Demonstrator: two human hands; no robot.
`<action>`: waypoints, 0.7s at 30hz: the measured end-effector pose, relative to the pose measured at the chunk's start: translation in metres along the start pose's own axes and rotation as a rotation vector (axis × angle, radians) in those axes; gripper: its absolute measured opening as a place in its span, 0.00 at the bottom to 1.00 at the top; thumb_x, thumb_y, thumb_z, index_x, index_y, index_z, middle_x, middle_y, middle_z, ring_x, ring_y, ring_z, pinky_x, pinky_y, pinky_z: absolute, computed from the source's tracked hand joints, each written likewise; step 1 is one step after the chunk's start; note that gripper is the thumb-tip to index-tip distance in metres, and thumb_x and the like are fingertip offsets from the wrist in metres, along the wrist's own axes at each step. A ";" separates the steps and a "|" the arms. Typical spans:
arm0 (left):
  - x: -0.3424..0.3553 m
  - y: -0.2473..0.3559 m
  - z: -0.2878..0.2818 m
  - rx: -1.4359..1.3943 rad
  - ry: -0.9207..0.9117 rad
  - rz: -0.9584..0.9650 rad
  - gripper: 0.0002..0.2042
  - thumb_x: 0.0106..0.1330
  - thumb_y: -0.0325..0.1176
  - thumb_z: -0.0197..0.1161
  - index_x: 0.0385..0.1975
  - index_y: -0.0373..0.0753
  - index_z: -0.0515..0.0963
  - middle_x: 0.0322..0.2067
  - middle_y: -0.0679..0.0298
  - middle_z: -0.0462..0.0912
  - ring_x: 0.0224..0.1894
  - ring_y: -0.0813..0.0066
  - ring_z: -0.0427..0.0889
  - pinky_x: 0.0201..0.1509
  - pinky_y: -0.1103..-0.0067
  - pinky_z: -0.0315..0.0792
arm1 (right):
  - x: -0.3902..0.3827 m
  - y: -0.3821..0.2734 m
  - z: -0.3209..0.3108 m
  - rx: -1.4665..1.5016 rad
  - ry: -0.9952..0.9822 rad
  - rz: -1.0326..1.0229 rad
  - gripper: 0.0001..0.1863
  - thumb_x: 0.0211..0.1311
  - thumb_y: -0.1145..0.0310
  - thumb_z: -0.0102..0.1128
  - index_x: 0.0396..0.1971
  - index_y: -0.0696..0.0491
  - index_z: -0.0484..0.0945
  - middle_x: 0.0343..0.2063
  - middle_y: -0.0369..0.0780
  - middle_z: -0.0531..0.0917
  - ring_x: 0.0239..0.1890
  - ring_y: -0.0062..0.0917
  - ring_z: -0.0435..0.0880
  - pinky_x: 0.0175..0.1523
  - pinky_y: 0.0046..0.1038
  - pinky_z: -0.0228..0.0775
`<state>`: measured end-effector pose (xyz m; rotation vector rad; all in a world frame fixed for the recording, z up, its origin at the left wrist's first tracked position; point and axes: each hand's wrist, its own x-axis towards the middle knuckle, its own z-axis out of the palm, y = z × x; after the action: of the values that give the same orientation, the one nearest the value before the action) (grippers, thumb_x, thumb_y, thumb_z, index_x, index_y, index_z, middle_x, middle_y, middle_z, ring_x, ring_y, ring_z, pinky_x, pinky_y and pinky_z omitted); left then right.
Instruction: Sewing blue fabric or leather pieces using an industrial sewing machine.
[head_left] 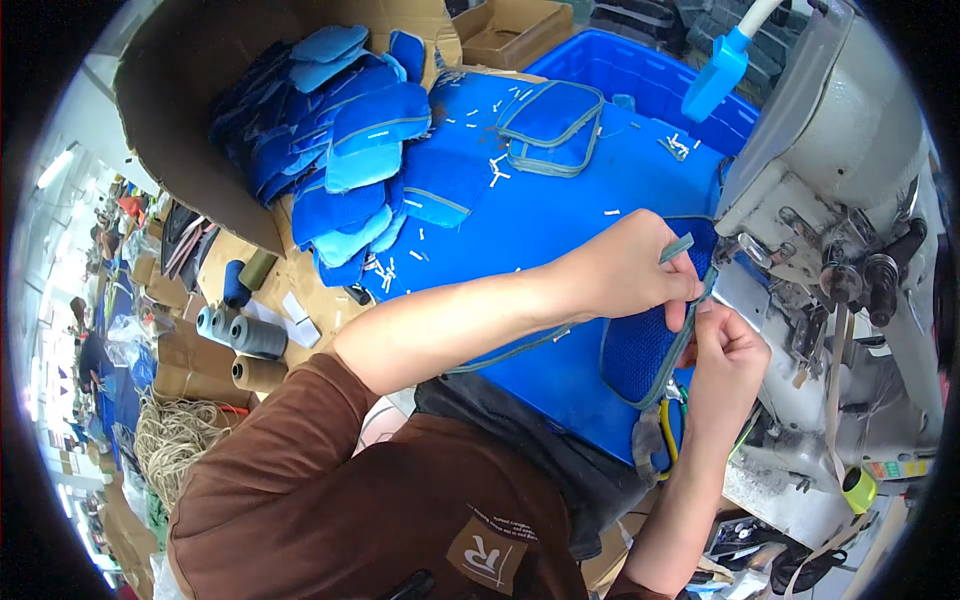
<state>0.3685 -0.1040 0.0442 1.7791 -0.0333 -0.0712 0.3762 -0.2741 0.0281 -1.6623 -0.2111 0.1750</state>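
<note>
A dark blue mesh fabric piece (640,345) with grey-green binding along its edge lies under both hands, beside the sewing machine (830,150). My left hand (640,268) comes over it from the left, with its fingers closed on the bound edge. A short tail of binding tape (677,248) sticks up by those fingers. Just nearer to me, my right hand (728,345) pinches the same edge between thumb and fingers. The two sets of fingertips almost touch. Part of the piece is hidden behind the hands.
Blue bound pouches (555,125) lie farther back on the blue work surface (460,265). A cardboard box (160,110) holds stacked blue fabric pieces (375,120). Yellow-handled snips (660,440) lie near my right forearm. Thread cones (255,337) stand left; a blue crate (640,70) is behind.
</note>
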 end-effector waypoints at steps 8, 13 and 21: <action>-0.006 0.003 0.004 0.057 -0.005 0.016 0.10 0.67 0.32 0.64 0.25 0.35 0.84 0.17 0.68 0.81 0.19 0.87 0.68 0.22 0.81 0.60 | -0.001 0.007 -0.006 -0.012 -0.042 -0.029 0.13 0.74 0.67 0.54 0.34 0.59 0.85 0.19 0.31 0.80 0.19 0.10 0.72 0.25 0.16 0.63; -0.010 0.003 0.009 -0.195 -0.005 -0.113 0.09 0.67 0.32 0.63 0.26 0.35 0.84 0.17 0.68 0.81 0.18 0.88 0.68 0.20 0.81 0.59 | -0.004 0.003 0.001 0.043 0.019 -0.011 0.12 0.73 0.71 0.56 0.30 0.60 0.83 0.18 0.31 0.79 0.17 0.10 0.71 0.24 0.16 0.60; -0.010 0.001 0.007 0.013 0.006 -0.004 0.09 0.66 0.33 0.63 0.26 0.34 0.84 0.17 0.66 0.83 0.19 0.86 0.71 0.22 0.80 0.62 | -0.005 0.009 0.002 0.065 0.019 -0.050 0.11 0.73 0.71 0.57 0.33 0.60 0.84 0.18 0.31 0.79 0.19 0.11 0.71 0.25 0.15 0.59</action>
<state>0.3582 -0.1102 0.0444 1.7922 -0.0257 -0.0686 0.3708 -0.2747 0.0188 -1.5922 -0.2301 0.1276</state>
